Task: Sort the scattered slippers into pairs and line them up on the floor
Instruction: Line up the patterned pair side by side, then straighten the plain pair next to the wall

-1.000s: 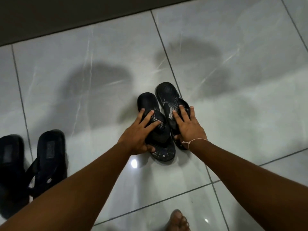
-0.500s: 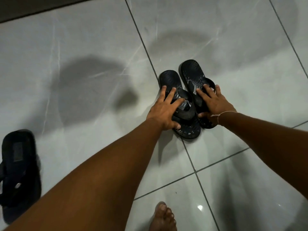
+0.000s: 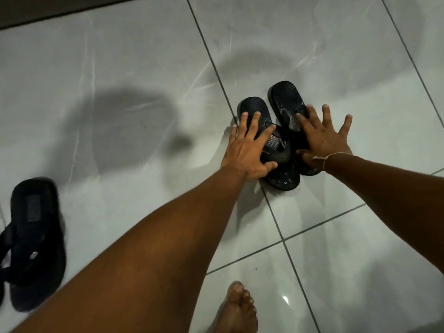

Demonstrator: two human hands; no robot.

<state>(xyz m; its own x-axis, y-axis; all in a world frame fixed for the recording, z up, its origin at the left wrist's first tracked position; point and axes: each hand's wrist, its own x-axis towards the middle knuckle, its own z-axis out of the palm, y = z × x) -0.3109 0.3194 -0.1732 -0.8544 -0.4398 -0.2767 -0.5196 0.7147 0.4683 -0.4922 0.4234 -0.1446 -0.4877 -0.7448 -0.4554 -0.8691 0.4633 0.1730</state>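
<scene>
Two black flip-flops lie side by side on the grey tiled floor, toes pointing away from me. My left hand (image 3: pixel 248 146) hovers over the left flip-flop (image 3: pixel 276 150) with fingers spread and nothing held. My right hand (image 3: pixel 323 138) is over the right flip-flop (image 3: pixel 286 102), fingers also spread wide, holding nothing. Whether the palms still touch the straps I cannot tell. A larger black slipper (image 3: pixel 33 239) with a wide strap lies at the left edge, partly cut off by the frame.
My bare foot (image 3: pixel 240 308) stands at the bottom middle. A dark strip (image 3: pixel 60 8) runs along the far edge of the floor at top left. Dark grout lines cross the glossy tiles.
Both hands have opened and lifted off the pair of flip-flops, fingers now spread. The view has shifted right, so only one of the larger slippers shows at the left.
</scene>
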